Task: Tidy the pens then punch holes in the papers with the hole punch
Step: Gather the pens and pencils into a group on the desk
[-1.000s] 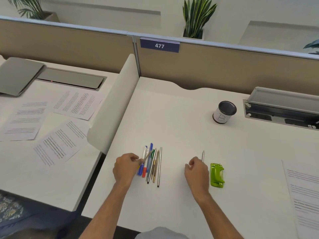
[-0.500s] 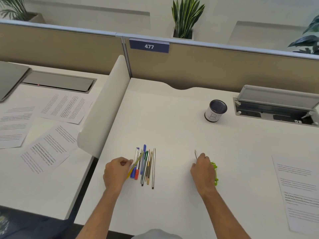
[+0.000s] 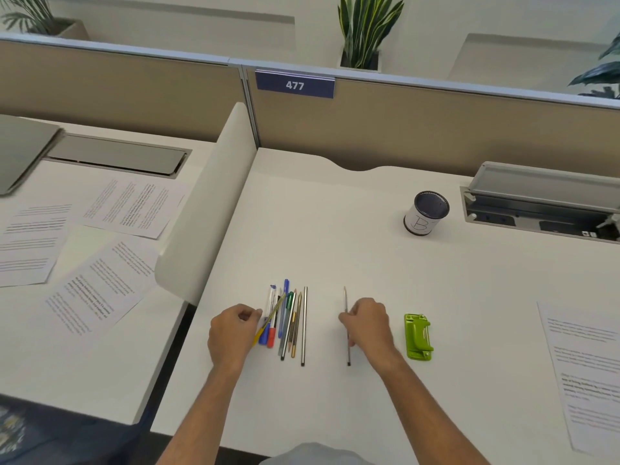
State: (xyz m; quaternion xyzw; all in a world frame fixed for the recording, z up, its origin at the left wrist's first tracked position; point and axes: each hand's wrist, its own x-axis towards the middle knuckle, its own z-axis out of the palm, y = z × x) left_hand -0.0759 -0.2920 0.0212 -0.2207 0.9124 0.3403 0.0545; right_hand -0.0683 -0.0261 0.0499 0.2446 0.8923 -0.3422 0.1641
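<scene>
On the far left, printed white sheets (image 3: 100, 293) lie scattered on the neighbouring desk, beyond the curved white divider (image 3: 214, 209). Next, on your white tabletop (image 3: 335, 229), your left hand (image 3: 233, 333) pinches a slim yellow pen (image 3: 268, 322) that lies slanted across the left of the row of assorted pens and pencils (image 3: 288, 322), which sits roughly parallel. To its right, apart from the row, your right hand (image 3: 367, 325) has its fingers closed on a thin grey pencil (image 3: 347, 330). Just beyond lies the lime-green plastic hole punch (image 3: 417, 336), untouched. Farther back stands the white cylindrical pen cup (image 3: 426, 213), apparently empty. At the right edge, more printed papers (image 3: 583, 364) wait. Judgement: tidying is partway; no punching has begun.
</scene>
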